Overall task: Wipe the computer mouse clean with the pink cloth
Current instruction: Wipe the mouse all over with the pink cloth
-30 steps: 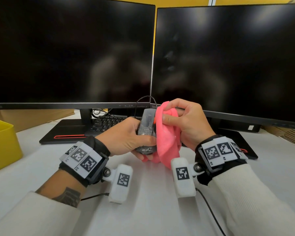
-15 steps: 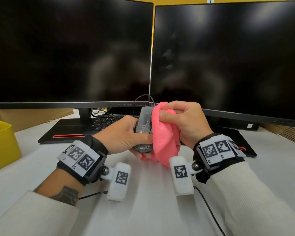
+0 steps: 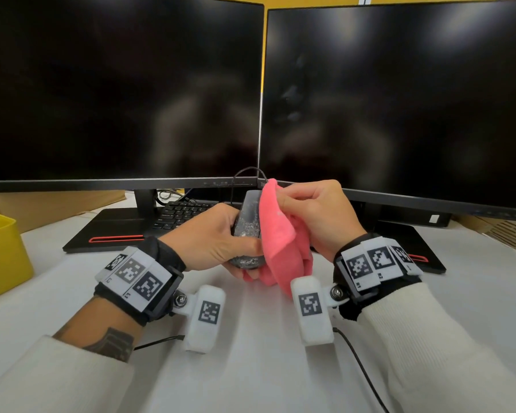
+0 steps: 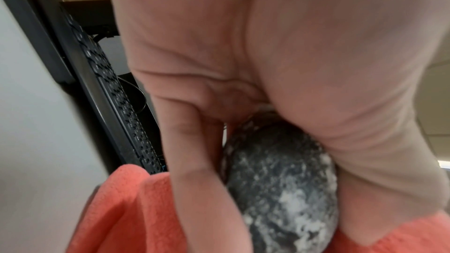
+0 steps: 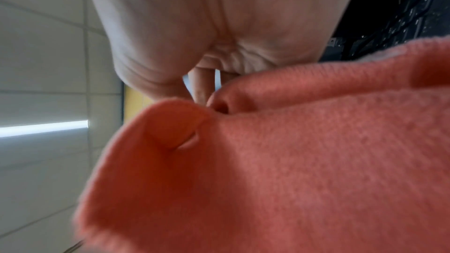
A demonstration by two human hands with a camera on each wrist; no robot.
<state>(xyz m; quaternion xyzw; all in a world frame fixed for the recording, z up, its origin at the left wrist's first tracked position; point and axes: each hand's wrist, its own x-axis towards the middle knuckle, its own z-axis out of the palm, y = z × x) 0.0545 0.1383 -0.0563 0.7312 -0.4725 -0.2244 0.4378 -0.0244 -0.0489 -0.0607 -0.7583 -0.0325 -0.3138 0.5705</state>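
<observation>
Right, I've got the dark grey computer mouse (image 3: 248,231) lifted off the white table (image 3: 251,368), pink fleece cloth (image 3: 280,234) pressed against its right side.

My left hand (image 3: 212,238) is curled round the mouse, thumb across the top, fingers underneath, and white powdery smears cover its shell in the left wrist view. My right hand (image 3: 316,216) pinches the bunched cloth, the rest hanging down. Both sit in front of the two black monitors (image 3: 122,90), near the black keyboard (image 3: 182,213).
</observation>
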